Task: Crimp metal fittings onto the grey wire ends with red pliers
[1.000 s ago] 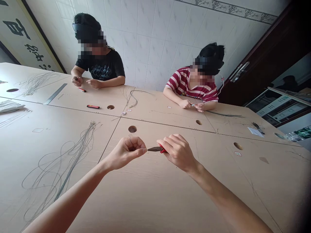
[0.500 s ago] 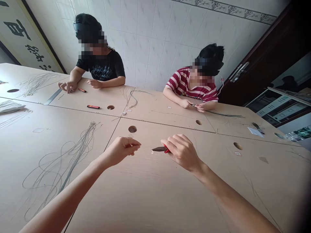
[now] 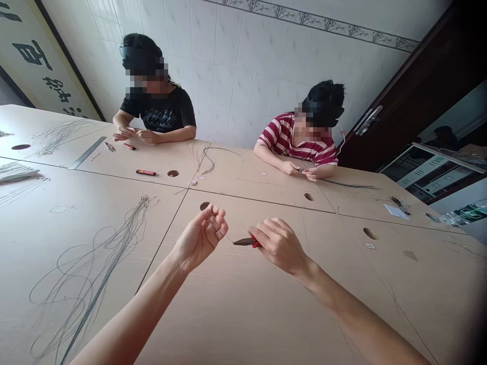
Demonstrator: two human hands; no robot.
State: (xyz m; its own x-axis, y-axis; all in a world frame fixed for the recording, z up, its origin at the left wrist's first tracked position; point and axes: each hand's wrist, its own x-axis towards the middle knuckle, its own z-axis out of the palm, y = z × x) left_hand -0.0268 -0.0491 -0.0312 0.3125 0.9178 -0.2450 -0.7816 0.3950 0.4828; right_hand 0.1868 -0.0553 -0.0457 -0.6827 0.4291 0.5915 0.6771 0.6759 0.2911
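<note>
My right hand is closed round the red handles of small pliers, whose dark jaws point left. A thin wire runs from the jaw tips up to my left hand, which is turned palm up with its fingertips pinching the wire's other end. Both hands hover just above the light wooden table.
A bundle of thin wires lies spread to my left. Cable holes dot the table. Two people sit across, each handling small parts; red-black tools, a metal ruler and more wires lie near them. A dark door stands at right.
My left hand has turned palm up and lifted its fingers, and a wire now stretches between it and the pliers. The person in black drew a hand back from the ruler.
</note>
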